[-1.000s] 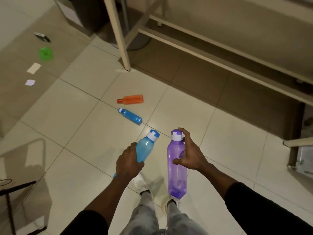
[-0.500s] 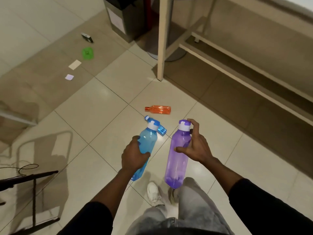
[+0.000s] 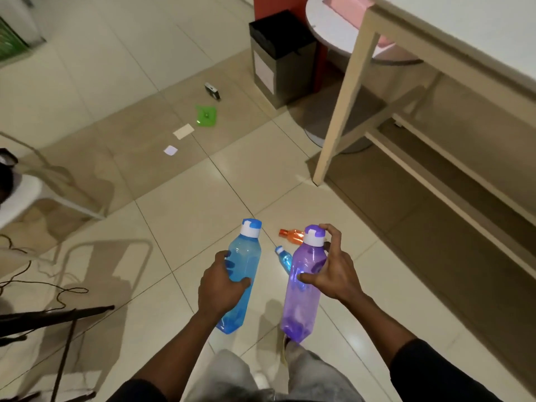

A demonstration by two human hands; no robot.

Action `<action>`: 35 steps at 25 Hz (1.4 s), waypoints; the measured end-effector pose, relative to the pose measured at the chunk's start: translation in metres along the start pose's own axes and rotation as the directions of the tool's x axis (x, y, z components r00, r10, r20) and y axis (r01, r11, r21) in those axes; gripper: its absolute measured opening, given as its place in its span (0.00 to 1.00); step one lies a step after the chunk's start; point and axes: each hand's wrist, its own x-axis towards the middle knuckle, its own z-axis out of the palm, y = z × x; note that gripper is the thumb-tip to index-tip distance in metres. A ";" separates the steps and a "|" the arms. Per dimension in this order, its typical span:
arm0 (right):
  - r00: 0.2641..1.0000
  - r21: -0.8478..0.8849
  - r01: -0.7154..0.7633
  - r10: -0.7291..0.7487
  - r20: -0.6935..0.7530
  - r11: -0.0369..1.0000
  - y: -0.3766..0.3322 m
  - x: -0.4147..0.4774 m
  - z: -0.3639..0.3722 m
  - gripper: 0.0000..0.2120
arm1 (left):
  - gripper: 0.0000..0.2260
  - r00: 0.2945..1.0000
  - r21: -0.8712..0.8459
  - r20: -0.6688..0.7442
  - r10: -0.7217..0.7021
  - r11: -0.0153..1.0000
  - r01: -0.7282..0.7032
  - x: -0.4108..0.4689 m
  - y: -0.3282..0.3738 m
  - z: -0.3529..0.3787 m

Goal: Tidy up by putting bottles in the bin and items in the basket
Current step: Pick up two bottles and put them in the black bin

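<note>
The left hand grips the blue bottle, the right hand the purple bottle, both near the body. The view has lifted: the bin now shows far ahead, so the carry there looks under way; the orange bottle stays on the floor.

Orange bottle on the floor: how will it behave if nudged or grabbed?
Orange bottle lies on its side on glossy tile, so a nudge probably rolls or slides it. Translucent with no liquid visible, likely light. Smooth plastic, possibly slippery.
</note>
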 end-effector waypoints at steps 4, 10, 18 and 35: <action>0.994 -0.039 0.069 -0.066 0.085 0.997 -0.031 0.086 -0.006 0.62 | 0.34 0.998 -0.024 -0.068 0.008 1.000 -0.010 0.061 0.028 -0.024; 0.990 -0.018 0.120 -0.118 0.083 0.993 -0.089 0.185 0.029 0.59 | 0.34 0.995 -0.045 -0.091 0.031 0.998 -0.035 0.148 0.023 -0.073; 0.996 -0.006 0.083 -0.083 0.015 0.997 -0.196 0.289 0.120 0.57 | 0.34 0.996 -0.008 -0.016 0.092 0.996 -0.092 0.309 -0.005 -0.191; 0.985 0.106 0.063 -0.045 -0.169 0.992 -0.287 0.568 0.155 0.54 | 0.34 0.989 0.053 0.055 0.139 0.988 -0.142 0.580 0.071 -0.288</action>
